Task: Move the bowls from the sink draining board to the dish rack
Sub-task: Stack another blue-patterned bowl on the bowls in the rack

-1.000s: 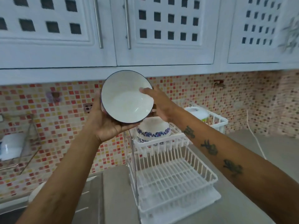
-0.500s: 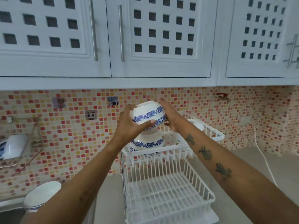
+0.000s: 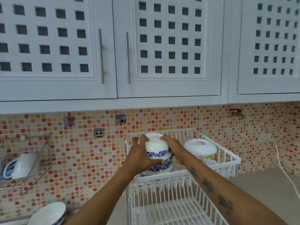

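Both hands, left hand and right hand, now gripping the flipped blue-patterned bowl, seating it on the stacked bowl at the dish rack upper tier's left end; another bowl still waiting.

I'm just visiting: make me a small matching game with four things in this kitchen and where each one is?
Things:
1. blue-flowered bowl
2. cartoon-print bowl
3. blue-rimmed bowl
4. white jug

Places:
A. in the wall-mounted wire holder
B. bottom left, by the sink
C. upside down between both hands
D. upside down on the rack's upper tier, right side

Pairs: 1-C, 2-D, 3-B, 4-A
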`<state>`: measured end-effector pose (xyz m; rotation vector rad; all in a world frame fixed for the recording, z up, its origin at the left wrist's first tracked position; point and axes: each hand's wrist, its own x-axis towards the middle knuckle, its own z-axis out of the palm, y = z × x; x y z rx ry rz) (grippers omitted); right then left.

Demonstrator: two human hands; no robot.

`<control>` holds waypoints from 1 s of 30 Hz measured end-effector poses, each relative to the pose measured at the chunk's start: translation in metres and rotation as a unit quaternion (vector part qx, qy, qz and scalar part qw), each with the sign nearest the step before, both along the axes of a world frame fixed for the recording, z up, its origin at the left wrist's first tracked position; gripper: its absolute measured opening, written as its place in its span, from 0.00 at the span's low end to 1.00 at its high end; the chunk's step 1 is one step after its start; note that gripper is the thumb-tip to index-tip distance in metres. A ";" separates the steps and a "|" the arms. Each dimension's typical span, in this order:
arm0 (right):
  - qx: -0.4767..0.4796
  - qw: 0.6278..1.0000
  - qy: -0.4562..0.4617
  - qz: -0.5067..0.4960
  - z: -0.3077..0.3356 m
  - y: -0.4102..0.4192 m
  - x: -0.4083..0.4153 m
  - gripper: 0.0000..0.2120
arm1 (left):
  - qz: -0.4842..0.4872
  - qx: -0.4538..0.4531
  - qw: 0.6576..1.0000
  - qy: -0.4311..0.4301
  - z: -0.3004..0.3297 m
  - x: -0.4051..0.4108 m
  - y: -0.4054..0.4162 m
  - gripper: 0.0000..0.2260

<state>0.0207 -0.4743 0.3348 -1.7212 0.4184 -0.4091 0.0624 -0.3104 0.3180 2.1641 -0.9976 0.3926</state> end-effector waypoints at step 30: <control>-0.038 0.996 0.081 0.001 -0.015 0.000 0.004 0.20 | 0.038 0.180 0.983 0.010 -0.014 0.007 -0.014 0.52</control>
